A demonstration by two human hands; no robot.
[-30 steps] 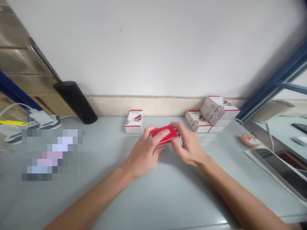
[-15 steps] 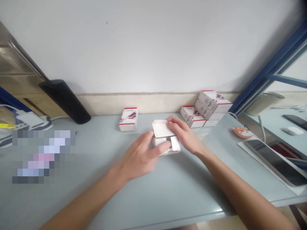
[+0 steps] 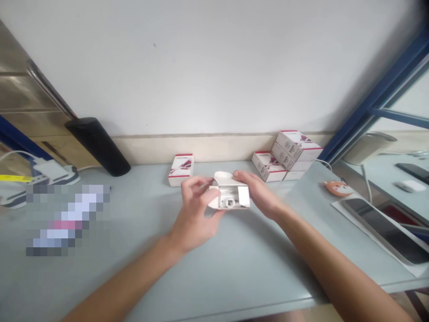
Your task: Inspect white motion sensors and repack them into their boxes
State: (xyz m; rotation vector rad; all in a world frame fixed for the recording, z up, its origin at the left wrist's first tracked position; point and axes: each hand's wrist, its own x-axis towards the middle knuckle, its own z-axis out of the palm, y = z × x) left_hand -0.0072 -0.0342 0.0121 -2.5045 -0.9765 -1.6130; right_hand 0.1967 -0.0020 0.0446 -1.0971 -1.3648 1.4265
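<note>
A small white cardboard box (image 3: 234,207) is held up over the table, its open end facing me and its top flap raised. White contents with a round, ring-like piece (image 3: 229,203) show inside; their kind I cannot make out. My left hand (image 3: 197,210) grips the box's left side, its fingers at the left side flap. Along the right side, my right hand (image 3: 258,190) holds the box, fingers behind the raised flap. Behind my left hand, a closed white and red box (image 3: 181,170) lies on the table.
Several similar boxes (image 3: 295,152) are stacked against the wall at right. A phone (image 3: 385,230) rests on a white sheet beside an orange animal-faced item (image 3: 338,188). A black cylinder (image 3: 98,147) leans at left, near a power strip (image 3: 67,174). A pixelated patch covers the left table.
The box has turned from its red face to its end. That end's top flap was lifted, then the side flaps spread, so the contents now show.
</note>
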